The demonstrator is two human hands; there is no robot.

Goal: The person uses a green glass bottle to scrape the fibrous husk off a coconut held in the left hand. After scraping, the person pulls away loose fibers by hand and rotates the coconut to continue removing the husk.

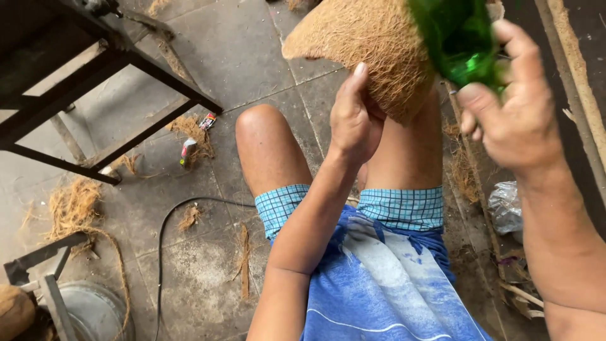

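The left hand [355, 117] presses its curled fingers and upright thumb against the near side of a brown, fibrous coconut husk piece [366, 47], held above the bare knees at the far centre. The right hand [514, 107] grips a green, glossy glass shard [459, 38] between thumb and fingers, its edge touching the husk's right side. On the grey tiled floor [240, 50] to the left lie loose husk fibres [72, 205], a black cable [165, 252] and a dark metal frame [95, 76].
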